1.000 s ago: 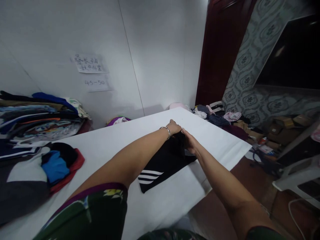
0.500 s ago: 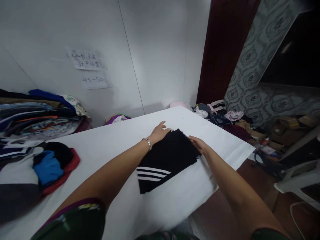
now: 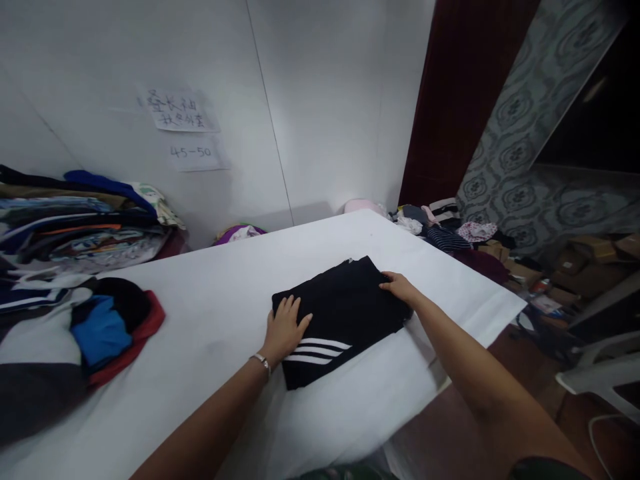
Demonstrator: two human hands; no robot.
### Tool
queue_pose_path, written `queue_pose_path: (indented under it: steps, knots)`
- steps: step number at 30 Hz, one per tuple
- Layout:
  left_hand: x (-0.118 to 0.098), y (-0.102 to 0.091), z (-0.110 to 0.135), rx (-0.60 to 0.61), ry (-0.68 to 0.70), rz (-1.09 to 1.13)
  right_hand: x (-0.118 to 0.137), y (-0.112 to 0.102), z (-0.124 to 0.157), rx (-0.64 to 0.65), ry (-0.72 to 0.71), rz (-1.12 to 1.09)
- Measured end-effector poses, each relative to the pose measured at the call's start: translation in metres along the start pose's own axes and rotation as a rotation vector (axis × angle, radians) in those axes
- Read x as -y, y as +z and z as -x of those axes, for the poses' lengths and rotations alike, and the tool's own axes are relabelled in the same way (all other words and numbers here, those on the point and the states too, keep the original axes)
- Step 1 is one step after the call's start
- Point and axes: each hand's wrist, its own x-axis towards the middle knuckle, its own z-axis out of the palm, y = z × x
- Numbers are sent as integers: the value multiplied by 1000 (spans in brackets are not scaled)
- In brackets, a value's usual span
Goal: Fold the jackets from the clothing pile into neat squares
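Observation:
A folded black garment [image 3: 345, 307] with three white stripes lies flat on the white table [image 3: 215, 320]. My left hand [image 3: 285, 328] rests flat on the garment's near left corner, fingers spread, a bracelet on the wrist. My right hand [image 3: 397, 288] lies on the garment's right edge, fingers stretched out and flat. Neither hand grips the cloth.
A tall stack of folded clothes [image 3: 75, 227] and a loose heap with blue and red pieces [image 3: 107, 327] sit at the left. Paper notes [image 3: 183, 127] hang on the white wall. Beyond the table's right edge lie clothes [image 3: 445, 230], cardboard boxes [image 3: 595, 250] and a white chair [image 3: 605, 373].
The garment has been folded down flat. My left hand slid from the far edge back to the near left corner; my right hand stayed along the right edge.

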Motion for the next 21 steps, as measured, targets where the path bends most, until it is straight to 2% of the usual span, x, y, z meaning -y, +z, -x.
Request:
queue_pose_path:
  steps: [4,6,8,10,11,15,18,21]
  knots:
    - [-2,6,1,-11,4,-33,29,1,11,-59,-76,261]
    - [-3,5,1,-6,3,-33,53,13,19,-90,-271,416]
    - [-3,4,1,-5,3,-30,74,29,25,-68,-511,537]
    - [-2,4,2,-8,0,-25,82,44,23,-1,-618,614]
    - [-2,5,2,-10,-2,-23,80,50,19,39,-594,659]
    - [-1,8,3,-15,1,-25,48,55,-8,152,-285,792]
    - [-2,10,3,-24,4,-22,27,54,-20,139,-260,799]
    - [-3,10,4,-30,0,7,27,52,-21,135,-280,750]
